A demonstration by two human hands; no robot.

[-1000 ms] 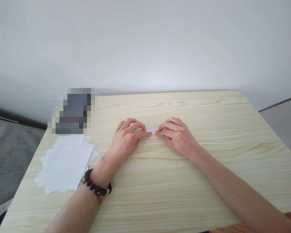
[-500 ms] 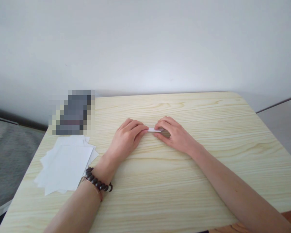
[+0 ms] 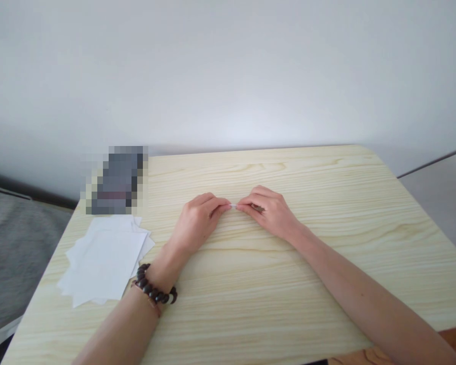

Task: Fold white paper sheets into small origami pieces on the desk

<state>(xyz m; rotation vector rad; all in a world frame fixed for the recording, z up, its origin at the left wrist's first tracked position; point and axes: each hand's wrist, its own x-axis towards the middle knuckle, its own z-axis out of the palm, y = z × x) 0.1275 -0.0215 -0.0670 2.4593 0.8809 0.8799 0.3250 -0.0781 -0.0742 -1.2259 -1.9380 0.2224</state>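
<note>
Between my fingertips is a narrow folded piece of white paper (image 3: 233, 206), of which only a short middle stretch shows. My left hand (image 3: 201, 218) pinches its left end between thumb and fingers. At the right end, my right hand (image 3: 268, 210) has thumb and fingertips closed on the same paper. Both hands are low over the middle of the table, with the fingertips a small gap apart. The paper's ends and its folds are hidden by my fingers. A dark beaded bracelet circles my left wrist.
A loose stack of white paper sheets (image 3: 104, 266) lies fanned out to the left of my left forearm. Behind it is a dark, pixelated rectangular object (image 3: 117, 180). The pale wood-grain table (image 3: 228, 294) meets a white wall (image 3: 228, 76) at the back.
My right hand has moved slightly left, nearer my left hand, and its fingertips have closed on the paper. Less of the paper shows between the hands.
</note>
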